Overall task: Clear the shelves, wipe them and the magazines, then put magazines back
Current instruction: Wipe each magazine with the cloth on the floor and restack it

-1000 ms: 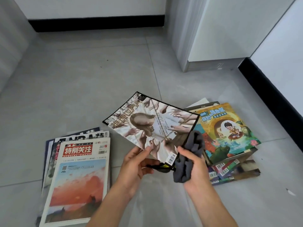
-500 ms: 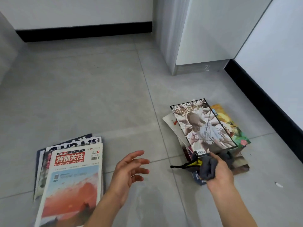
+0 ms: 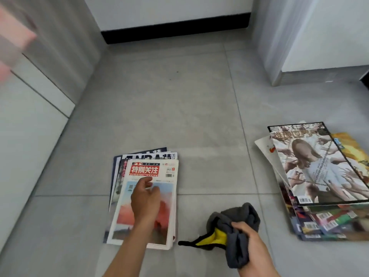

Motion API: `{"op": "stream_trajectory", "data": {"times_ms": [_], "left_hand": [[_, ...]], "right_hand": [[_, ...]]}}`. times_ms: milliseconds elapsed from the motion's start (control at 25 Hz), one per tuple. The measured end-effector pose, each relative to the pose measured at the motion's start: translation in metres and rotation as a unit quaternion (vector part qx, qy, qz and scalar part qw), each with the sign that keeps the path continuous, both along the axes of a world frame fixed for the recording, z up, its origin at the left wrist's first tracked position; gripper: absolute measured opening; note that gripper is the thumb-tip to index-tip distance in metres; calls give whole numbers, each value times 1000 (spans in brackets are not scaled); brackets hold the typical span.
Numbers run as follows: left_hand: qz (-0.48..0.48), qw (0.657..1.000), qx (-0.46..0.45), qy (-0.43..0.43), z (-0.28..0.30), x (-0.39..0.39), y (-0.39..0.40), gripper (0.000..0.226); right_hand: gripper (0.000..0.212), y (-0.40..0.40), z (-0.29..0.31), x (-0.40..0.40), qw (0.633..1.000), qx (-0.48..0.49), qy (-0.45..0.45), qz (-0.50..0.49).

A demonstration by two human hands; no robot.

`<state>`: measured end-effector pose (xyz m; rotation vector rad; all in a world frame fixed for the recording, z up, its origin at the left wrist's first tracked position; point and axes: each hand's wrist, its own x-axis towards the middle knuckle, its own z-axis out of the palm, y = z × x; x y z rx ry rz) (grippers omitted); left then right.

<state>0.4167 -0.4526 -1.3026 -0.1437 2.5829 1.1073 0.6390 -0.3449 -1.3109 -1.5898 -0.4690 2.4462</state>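
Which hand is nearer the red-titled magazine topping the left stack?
Left. The left hand rests over the red-titled white magazine; the right hand grips the grey and yellow cloth on the floor beside that stack.

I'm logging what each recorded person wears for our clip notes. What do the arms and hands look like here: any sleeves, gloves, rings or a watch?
Both forearms are bare as far as the frame shows, with no sleeve edge in view. The left hand and the right hand wear no gloves. No ring, watch, bracelet or other marking shows on the fingers or wrists that are visible.
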Motion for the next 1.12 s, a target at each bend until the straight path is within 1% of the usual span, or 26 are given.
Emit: {"op": "stream_trajectory", "data": {"times_ms": [40,80,120,160,200,280,400,440,520,640,720,760,800,840,880,920,960,1000,1040,1080,1120], "left_hand": [[-24,992,-120,30,-5,-12,-21,37],[-49,977,-206,39,-11,-22,-39,51],[-71,964,-252,33,-15,-28,-52,63],[-87,960,-266,26,-20,-32,-60,72],[-93,960,-264,26,-24,-35,-66,80],[-87,959,-267,50,-29,-38,-69,89],[-91,948,-280,119,-34,-32,-63,88],[-91,950,-273,125,-35,-31,-61,87],[-69,958,-262,93,-34,-34,-60,93],[-49,966,-253,33,-33,-44,-65,96],[-55,964,-257,41,-35,-44,-68,93],[-54,964,-257,48,-36,-43,-68,93],[-49,964,-255,50,-35,-42,-67,93],[-45,966,-252,43,-35,-43,-66,94],[-40,967,-251,32,-32,-44,-65,93],[-35,968,-249,23,-32,-46,-66,92],[-29,970,-241,24,-31,-48,-67,88],[-21,975,-219,33,-31,-49,-68,80],[-9,982,-182,45,-30,-48,-67,70],[4,989,-138,49,-29,-45,-65,58],[13,994,-97,42,-26,-42,-62,47]], "right_hand": [[6,0,1,-10,1000,6,-14,8],[11,-1,-1,-19,999,21,-26,7],[17,-2,0,-29,999,27,-26,18],[22,-5,1,-38,999,34,-17,35],[25,-9,1,-45,998,31,-11,49],[27,-9,1,-52,998,14,-10,56],[26,-9,6,-57,997,-30,1,64],[28,-9,6,-58,997,-38,3,68],[33,-8,6,-57,997,-41,3,66],[27,-2,10,-53,995,-40,7,86],[26,0,11,-55,995,-11,0,97],[25,1,9,-56,994,35,-15,107],[24,1,4,-55,986,106,-38,119],[25,2,1,-54,970,194,-67,131],[28,2,-3,-52,939,296,-93,151],[33,1,-8,-50,888,402,-112,192],[40,-1,-17,-45,820,500,-115,256],[49,-5,-24,-42,738,572,-129,334],[60,-11,-34,-38,648,621,-164,410],[69,-14,-43,-35,579,650,-193,453],[72,-15,-50,-33,558,664,-204,454]]}}
